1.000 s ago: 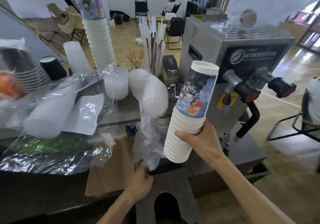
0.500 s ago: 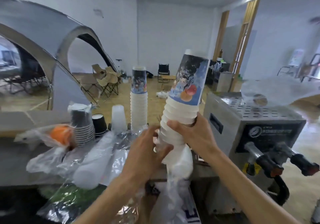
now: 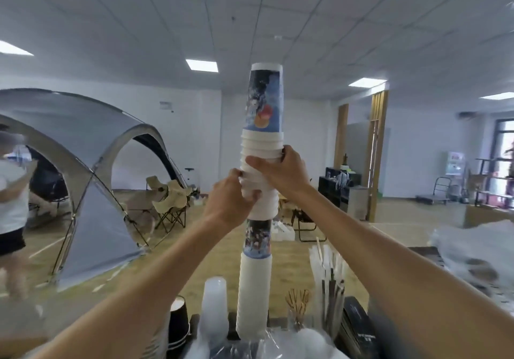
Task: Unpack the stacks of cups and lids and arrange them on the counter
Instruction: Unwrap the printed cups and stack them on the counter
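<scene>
At arm's length ahead, both hands grip one stack of paper cups (image 3: 262, 147) held upright in the air. Left hand (image 3: 230, 196) wraps its fingers round the lower white rims of that stack, thumb side toward the camera. Right hand (image 3: 281, 171) sits just above it, fingers curled round the rims from the far side and thumb across the front. Both hands touch each other at the stack. Its top cup is upside down, base uppermost, with a blue printed picture on its wall; below it run the white ribbed rims of the nested cups.

Directly under the held stack stands a second stack (image 3: 254, 283) on the counter (image 3: 194, 322), also upright, its top cup printed and the rest white. Bottom of the held stack meets the top of this one; whether it is seated over it or only just above cannot be told.

Left of the standing stack is a clear plastic cup stack (image 3: 214, 306), and further left black cups (image 3: 178, 322). To the right stand wrapped straws (image 3: 329, 289) and thin wooden stirrers (image 3: 297, 301), with a black box (image 3: 357, 328) beside them. Crumpled clear plastic wrap (image 3: 289, 343) lies along the near edge.

Beyond the counter, a grey tent (image 3: 83, 164) fills the left of the room, folding chairs (image 3: 169, 200) in front of it, and a person (image 3: 12, 189) stands at the far left edge.
</scene>
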Available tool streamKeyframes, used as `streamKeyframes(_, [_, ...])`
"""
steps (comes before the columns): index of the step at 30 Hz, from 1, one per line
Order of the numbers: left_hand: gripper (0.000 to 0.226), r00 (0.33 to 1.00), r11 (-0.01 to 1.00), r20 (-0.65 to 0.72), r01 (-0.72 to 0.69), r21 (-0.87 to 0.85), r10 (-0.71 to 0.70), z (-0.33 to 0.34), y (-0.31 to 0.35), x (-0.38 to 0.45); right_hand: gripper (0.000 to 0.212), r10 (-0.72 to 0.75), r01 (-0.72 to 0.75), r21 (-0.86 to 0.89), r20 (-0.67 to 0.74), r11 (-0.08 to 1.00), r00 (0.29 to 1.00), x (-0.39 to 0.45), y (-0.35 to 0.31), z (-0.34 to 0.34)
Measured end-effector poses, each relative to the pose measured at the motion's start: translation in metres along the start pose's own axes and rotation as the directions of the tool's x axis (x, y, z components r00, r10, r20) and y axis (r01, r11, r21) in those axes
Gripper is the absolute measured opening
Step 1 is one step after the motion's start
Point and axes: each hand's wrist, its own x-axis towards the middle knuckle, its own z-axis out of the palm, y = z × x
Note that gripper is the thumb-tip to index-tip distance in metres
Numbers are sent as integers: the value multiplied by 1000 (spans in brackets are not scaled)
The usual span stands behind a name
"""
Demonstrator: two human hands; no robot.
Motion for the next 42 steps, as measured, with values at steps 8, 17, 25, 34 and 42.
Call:
streamKeyframes(8, [47, 999, 998, 40, 12, -55, -10, 19, -25, 48, 68, 15, -15, -6, -55, 1000, 998, 41, 29, 32])
streamKeyframes(17, [45, 981, 999, 189, 49, 2, -48, 66, -62, 62, 62, 156, -156, -13, -8, 988, 988, 39, 86, 53])
streamKeyframes(25, [55, 953, 992, 287, 118, -53, -98, 111, -104, 33, 95, 274, -274, 15, -22, 962, 961, -7, 145, 72])
streamKeyframes(34, [60, 960, 995, 267, 92, -33, -80, 115, -113, 32, 87, 302, -302, -30, 8, 953, 953, -9, 140, 70])
streamKeyframes(42, [73, 971, 988, 233, 24, 155, -60, 83, -106, 1, 59, 396, -363, -173, 240, 916, 886, -49, 131, 48])
